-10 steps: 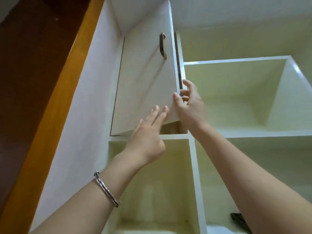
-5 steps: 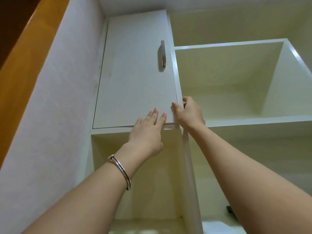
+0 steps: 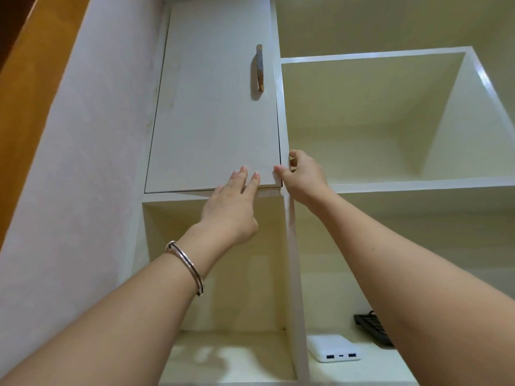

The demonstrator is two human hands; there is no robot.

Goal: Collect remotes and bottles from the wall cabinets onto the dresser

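1. Cabinet door (image 3: 214,112) – upper left, lies flush with its frame; handle (image 3: 259,67) upright, above both hands.
2. Left hand (image 3: 231,210) – fingers (image 3: 243,174) spread flat on the door's lower edge, grasping nothing.
3. Right hand (image 3: 305,181) – fingers curled loosely at the door's lower right corner, holding nothing.
4. Remotes, bottles – none visible; white power bank (image 3: 333,348) and dark object (image 3: 373,328) on the low right shelf.

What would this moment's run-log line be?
stage: cabinet door shut | left hand: fingertips flat on door's lower edge | right hand: at door's lower right corner | remotes/bottles: none held | lower shelf: white power bank
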